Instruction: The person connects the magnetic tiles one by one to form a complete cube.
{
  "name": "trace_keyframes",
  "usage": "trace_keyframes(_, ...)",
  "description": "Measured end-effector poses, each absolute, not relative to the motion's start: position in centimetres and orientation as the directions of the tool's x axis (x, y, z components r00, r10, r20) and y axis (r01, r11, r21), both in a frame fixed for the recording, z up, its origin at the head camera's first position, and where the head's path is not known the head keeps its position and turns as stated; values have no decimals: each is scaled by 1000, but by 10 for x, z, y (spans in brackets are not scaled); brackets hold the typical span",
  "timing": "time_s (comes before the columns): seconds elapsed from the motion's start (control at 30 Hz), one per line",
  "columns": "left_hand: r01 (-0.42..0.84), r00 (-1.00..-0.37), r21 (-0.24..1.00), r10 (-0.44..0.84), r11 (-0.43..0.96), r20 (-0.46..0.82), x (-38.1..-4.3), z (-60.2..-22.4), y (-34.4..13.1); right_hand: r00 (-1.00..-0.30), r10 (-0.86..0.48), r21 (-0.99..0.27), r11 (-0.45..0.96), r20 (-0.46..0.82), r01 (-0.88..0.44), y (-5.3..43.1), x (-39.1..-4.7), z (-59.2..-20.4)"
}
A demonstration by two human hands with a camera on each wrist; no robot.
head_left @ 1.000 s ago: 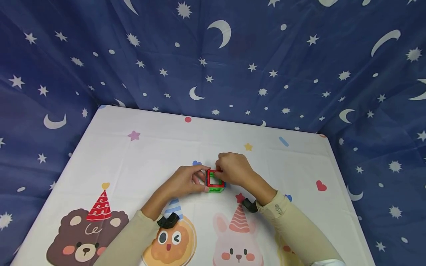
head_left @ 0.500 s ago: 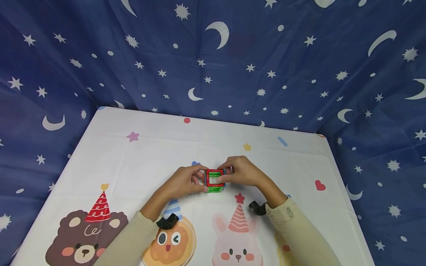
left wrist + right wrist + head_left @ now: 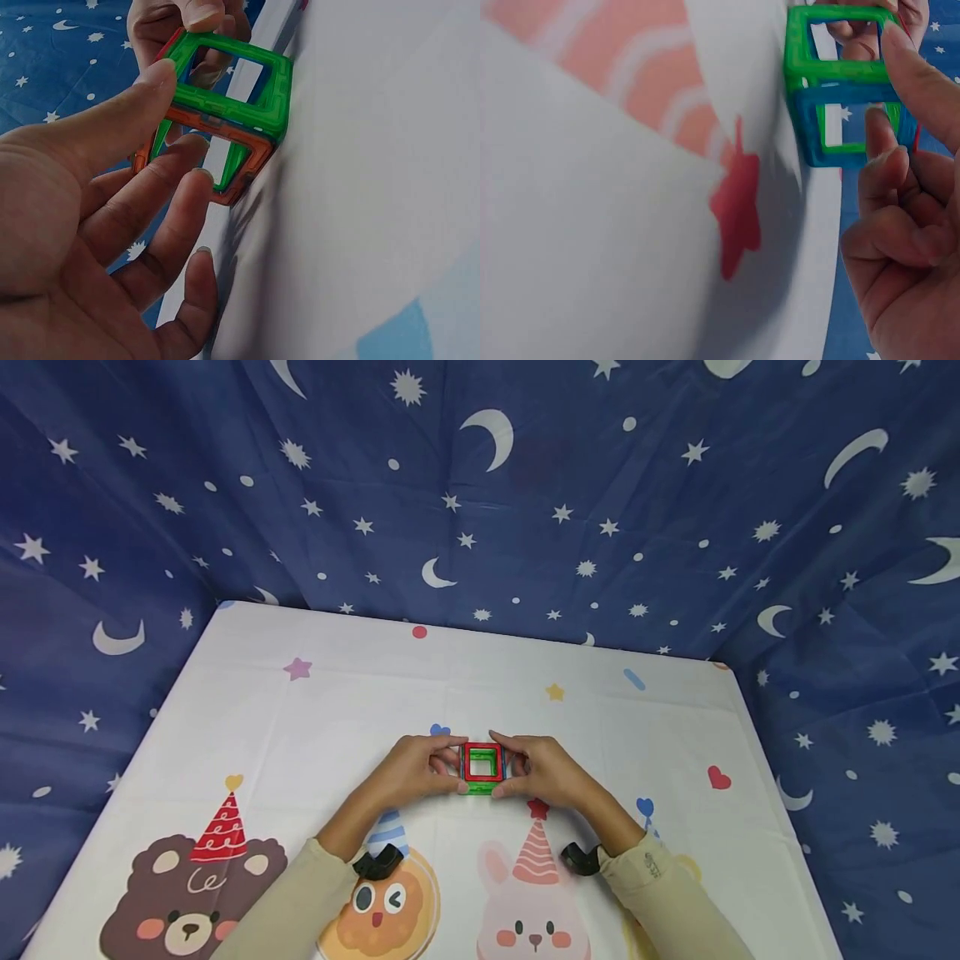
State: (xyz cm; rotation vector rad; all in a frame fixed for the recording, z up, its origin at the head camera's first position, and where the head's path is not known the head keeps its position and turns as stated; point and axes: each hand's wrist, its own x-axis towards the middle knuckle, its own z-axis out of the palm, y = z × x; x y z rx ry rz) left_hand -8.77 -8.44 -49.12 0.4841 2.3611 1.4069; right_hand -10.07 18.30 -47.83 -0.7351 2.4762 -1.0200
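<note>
A small cube (image 3: 480, 788) of see-through magnetic tiles sits on the table between my two hands. Its top is a red tile (image 3: 483, 777), and a green tile (image 3: 281, 82) forms the near side. In the left wrist view an orange tile (image 3: 262, 154) faces my left palm; a blue tile (image 3: 840, 159) faces the right one. My left hand (image 3: 416, 768) pinches the cube's left side, thumb at the near corner, index finger at the far one. On the opposite side my right hand (image 3: 542, 770) holds it likewise between thumb and index finger. The underside is hidden.
A white cloth (image 3: 360, 693) with cartoon animals, stars and hearts covers the table. Behind and beside it hangs a dark blue curtain (image 3: 337, 560) with moons and stars. Black wrist devices (image 3: 378, 862) sit below both hands.
My right hand has shifted from over the cube's top and far right corner to its right side. Its thumb has slid off the red tile to the near corner. The left hand stays put.
</note>
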Motion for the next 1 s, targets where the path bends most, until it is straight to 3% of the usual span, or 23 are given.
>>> trace_keyframes(0.27,115,-887,887,448,446,-110,-86,-491,-84,-800,-596,-702,600,-73,-384,180,-93,-485)
trace_keyframes(0.7,142,-846,877,516,460,-133,-88,-497,-88,-851,-505,-653,695,-146,-301,176,-91,-492)
trace_keyframes(1.0,276,-868,788,495,551,-41,-84,-500,-78,-875,-457,-518,794,-162,-319,171,-88,-491)
